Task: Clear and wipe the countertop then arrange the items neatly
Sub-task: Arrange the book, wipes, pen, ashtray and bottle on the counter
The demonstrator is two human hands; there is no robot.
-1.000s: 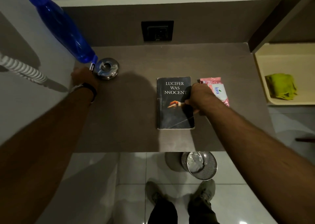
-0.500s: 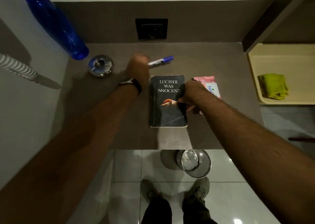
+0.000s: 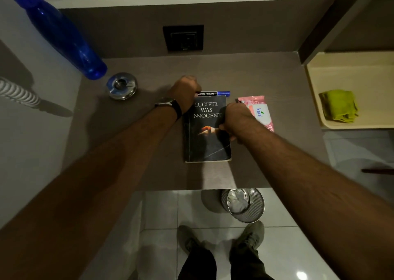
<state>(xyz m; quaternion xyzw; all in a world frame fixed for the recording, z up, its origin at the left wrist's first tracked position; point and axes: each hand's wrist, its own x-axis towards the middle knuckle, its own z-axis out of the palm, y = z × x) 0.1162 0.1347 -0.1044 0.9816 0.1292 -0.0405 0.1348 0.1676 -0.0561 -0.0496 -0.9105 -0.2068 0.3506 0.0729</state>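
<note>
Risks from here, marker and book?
1. The marker, held by the left hand against the top edge of the book, looks round; released, it might roll away.
2. The right hand grips the book not far from the front edge of the counter; a pull could tip it toward the bin below.

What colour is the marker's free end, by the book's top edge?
Blue; the marker shows best in the head view.

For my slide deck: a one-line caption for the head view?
Left hand holds a blue marker at the far edge of a book gripped by the right hand.
</note>
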